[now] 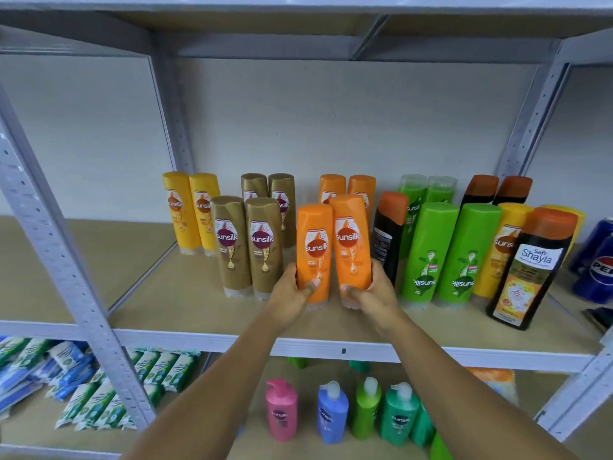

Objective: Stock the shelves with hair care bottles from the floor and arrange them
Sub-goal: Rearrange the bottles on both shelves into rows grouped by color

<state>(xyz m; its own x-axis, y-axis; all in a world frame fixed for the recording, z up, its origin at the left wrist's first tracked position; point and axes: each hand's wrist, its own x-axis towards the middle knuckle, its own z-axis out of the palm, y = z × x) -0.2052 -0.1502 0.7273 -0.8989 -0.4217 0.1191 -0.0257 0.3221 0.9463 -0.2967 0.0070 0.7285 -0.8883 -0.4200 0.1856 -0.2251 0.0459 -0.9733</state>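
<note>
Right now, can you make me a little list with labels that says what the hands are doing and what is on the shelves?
left hand: left hand grips an orange Sunsilk bottle
right hand: right hand grips a second orange Sunsilk bottle
left of them: two gold-brown Sunsilk bottles
right of them: two bright green Sunsilk bottles, labels upside down
lower shelf: pink pump bottle, blue pump bottle

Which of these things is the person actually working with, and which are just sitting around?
In use: left hand and right hand, each gripping an orange Sunsilk bottle; shelf.
Lying about: Pepsi cans, pump bottles, soap packets below.
</note>
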